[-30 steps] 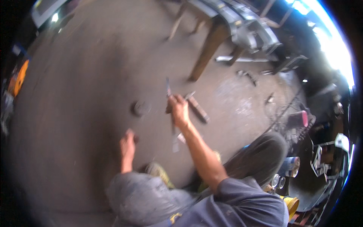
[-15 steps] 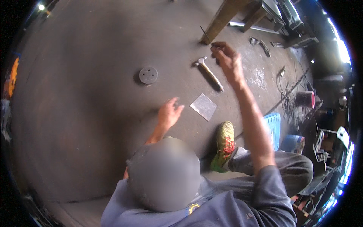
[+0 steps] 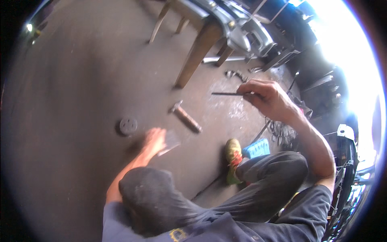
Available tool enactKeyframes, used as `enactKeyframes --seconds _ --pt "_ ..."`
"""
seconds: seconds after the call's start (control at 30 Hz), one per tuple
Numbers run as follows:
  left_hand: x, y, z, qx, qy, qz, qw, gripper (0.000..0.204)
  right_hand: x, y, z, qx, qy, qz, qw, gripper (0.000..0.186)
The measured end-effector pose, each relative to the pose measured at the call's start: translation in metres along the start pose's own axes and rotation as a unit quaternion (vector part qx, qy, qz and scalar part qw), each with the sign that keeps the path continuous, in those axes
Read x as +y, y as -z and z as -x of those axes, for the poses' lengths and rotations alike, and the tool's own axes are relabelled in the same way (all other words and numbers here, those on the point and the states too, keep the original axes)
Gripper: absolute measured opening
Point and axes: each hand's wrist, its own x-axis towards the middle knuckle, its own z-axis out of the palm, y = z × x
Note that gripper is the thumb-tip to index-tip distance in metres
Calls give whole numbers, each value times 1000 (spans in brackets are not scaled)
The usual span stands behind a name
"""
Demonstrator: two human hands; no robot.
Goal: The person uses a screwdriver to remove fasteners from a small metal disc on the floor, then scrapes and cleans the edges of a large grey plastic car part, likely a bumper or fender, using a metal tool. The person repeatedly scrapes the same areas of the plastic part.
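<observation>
Left: round grey metal disc with small holes (image 3: 128, 126), flat on the dull brown floor (image 3: 80, 121). Nothing touches it; looks parked to keep the space before the knees free.

Next, left hand (image 3: 155, 139), low at the floor, fingers over the left side of a thin, grey, straight-edged sheet (image 3: 171, 140). Blur here: cannot tell whether the fingers pinch the sheet or merely lie on it. Contact at the edge would suit lifting or steadying something so flat.

Then a metal-headed hammer with a brown handle (image 3: 187, 117), head up-left, handle slanting down-right, seemingly left handy for the right side.

Further right, slim dark straight rod (image 3: 225, 94), clear of the floor. Right hand (image 3: 269, 99) pinches its right end between thumb and fingers, likely so the length juts free leftward.

Positions: sheet under or against the left hand, just right of the disc; hammer between the hands, near the sheet, untouched; rod wholly the right hand's, well apart from the left.
</observation>
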Motion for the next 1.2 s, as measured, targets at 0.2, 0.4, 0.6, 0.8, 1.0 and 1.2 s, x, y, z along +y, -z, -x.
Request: enactKeyframes --seconds 0.2,0.4,0.6,0.8,1.0,1.2 --pt "-41 143 47 79 219 90 968 77 103 32 31 192 -136 -187 954 20" --pt "87 326 -11 378 124 97 912 52 264 69 20 318 -178 -126 923 21" --pt "247 377 -172 382 19 178 907 49 354 98 -27 224 -26 -86 971 17" --pt "291 365 -327 351 108 188 911 54 377 98 -68 195 65 -133 970 14" --pt "297 348 -369 315 103 147 932 47 394 80 -73 196 53 -175 963 14" --pt "278 345 -378 342 72 43 936 48 396 53 -81 235 48 -217 946 14"
